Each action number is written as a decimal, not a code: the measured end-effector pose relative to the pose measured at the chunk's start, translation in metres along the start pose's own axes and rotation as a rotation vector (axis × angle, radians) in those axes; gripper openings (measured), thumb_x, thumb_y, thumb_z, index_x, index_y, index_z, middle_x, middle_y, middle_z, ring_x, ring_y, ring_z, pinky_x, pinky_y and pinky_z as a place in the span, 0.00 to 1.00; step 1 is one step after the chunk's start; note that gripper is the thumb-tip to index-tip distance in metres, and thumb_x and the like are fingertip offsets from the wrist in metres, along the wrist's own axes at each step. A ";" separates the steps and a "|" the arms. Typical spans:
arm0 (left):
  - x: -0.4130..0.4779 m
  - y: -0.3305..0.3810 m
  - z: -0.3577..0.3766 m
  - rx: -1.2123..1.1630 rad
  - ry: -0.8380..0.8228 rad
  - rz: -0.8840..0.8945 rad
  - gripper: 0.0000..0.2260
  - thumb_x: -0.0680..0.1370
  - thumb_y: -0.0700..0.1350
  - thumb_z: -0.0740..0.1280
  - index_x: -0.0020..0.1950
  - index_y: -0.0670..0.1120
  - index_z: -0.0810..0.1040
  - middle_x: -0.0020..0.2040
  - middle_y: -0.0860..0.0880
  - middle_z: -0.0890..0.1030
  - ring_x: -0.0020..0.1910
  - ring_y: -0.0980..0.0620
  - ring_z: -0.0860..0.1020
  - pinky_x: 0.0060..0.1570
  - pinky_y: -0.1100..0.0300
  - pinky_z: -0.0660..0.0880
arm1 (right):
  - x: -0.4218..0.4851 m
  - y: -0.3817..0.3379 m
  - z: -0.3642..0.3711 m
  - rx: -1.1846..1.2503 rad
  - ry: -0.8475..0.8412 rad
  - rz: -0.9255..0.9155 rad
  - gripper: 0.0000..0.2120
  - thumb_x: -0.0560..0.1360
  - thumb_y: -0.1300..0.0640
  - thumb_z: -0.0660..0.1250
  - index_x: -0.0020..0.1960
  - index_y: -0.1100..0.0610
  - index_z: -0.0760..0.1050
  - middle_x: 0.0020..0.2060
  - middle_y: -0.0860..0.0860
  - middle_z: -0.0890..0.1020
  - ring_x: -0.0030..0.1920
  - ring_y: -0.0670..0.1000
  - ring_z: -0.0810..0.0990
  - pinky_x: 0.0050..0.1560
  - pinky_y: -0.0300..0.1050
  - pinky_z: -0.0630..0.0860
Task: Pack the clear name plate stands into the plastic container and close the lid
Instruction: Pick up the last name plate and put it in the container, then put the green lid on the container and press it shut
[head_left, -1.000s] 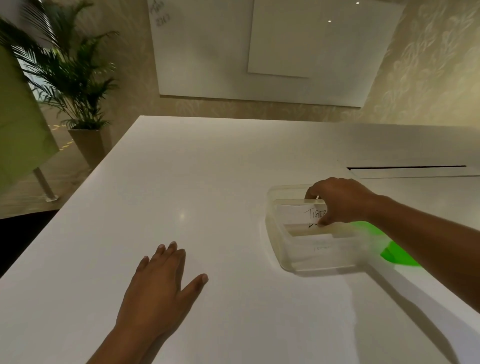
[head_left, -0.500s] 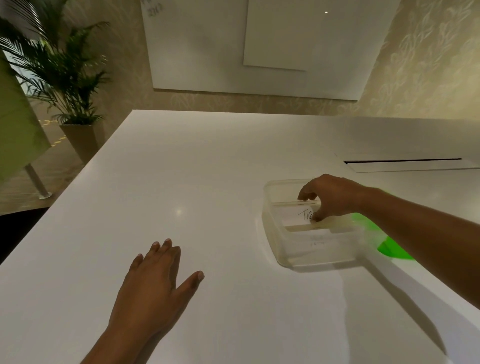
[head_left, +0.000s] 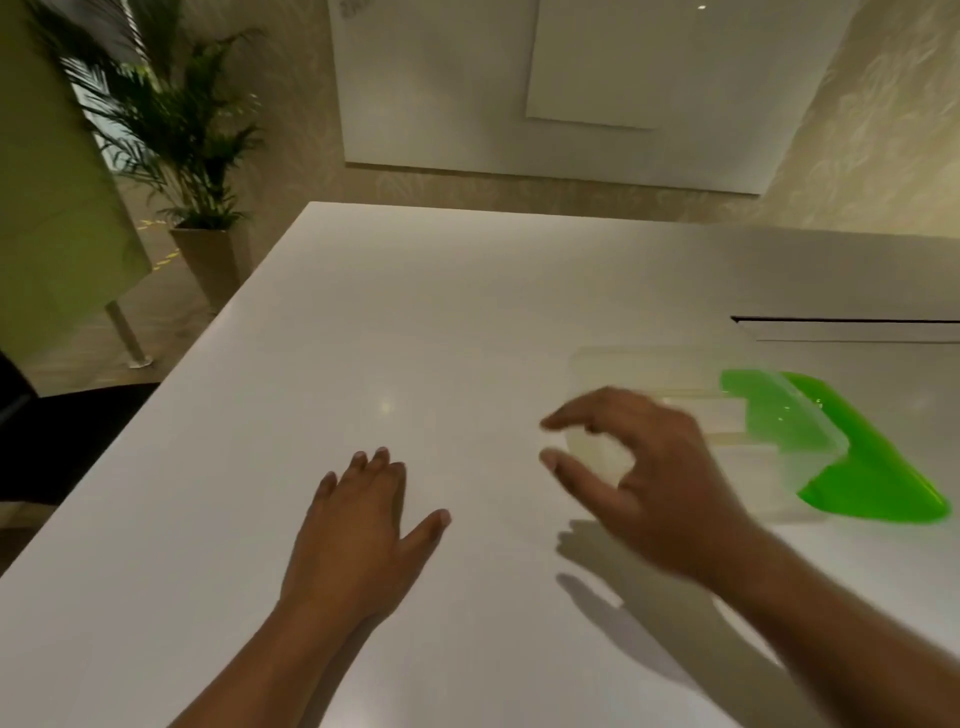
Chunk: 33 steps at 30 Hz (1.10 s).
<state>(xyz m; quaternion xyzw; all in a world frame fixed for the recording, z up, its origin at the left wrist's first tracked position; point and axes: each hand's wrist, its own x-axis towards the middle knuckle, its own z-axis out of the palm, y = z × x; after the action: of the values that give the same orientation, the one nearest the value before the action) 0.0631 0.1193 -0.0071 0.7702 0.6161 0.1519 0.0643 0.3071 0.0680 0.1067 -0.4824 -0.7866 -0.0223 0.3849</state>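
A clear plastic container sits on the white table, right of centre, blurred by motion. Inside it I make out the edges of a clear name plate stand, partly hidden by my hand. A green lid lies tilted against the container's right side. My right hand hovers over the container's near left corner, fingers spread and curved, holding nothing. My left hand rests flat on the table, left of the container.
The white table stretches far and left, with a dark cable slot at the right behind the container. A potted palm and a green panel stand off the table's left edge.
My right hand let go of the name plate stand and drew back out of the container toward me. The left hand stayed flat on the table. The view shifted left.
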 end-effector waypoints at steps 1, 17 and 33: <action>-0.001 0.002 0.000 0.010 0.011 0.002 0.38 0.74 0.71 0.50 0.74 0.47 0.68 0.78 0.47 0.65 0.78 0.49 0.59 0.75 0.49 0.54 | -0.013 -0.009 0.014 0.011 -0.054 0.016 0.11 0.74 0.45 0.67 0.53 0.50 0.80 0.48 0.44 0.83 0.49 0.44 0.80 0.51 0.41 0.75; -0.008 -0.001 0.005 -0.011 -0.002 0.040 0.35 0.77 0.68 0.46 0.74 0.46 0.66 0.79 0.45 0.62 0.79 0.46 0.56 0.76 0.46 0.53 | -0.074 0.006 0.092 -0.133 -0.467 0.309 0.34 0.74 0.30 0.52 0.76 0.43 0.58 0.75 0.37 0.57 0.74 0.34 0.48 0.75 0.40 0.50; -0.007 0.020 -0.004 -0.231 -0.053 0.079 0.33 0.77 0.63 0.63 0.76 0.46 0.64 0.80 0.48 0.60 0.79 0.50 0.54 0.75 0.51 0.54 | -0.075 -0.007 0.063 0.321 -0.277 0.307 0.24 0.74 0.53 0.72 0.68 0.51 0.72 0.68 0.42 0.73 0.65 0.38 0.73 0.63 0.38 0.73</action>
<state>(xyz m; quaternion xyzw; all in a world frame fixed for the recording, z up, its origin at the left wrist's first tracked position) 0.0787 0.1076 0.0017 0.7852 0.5616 0.2040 0.1626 0.2829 0.0344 0.0180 -0.5274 -0.7426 0.2277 0.3442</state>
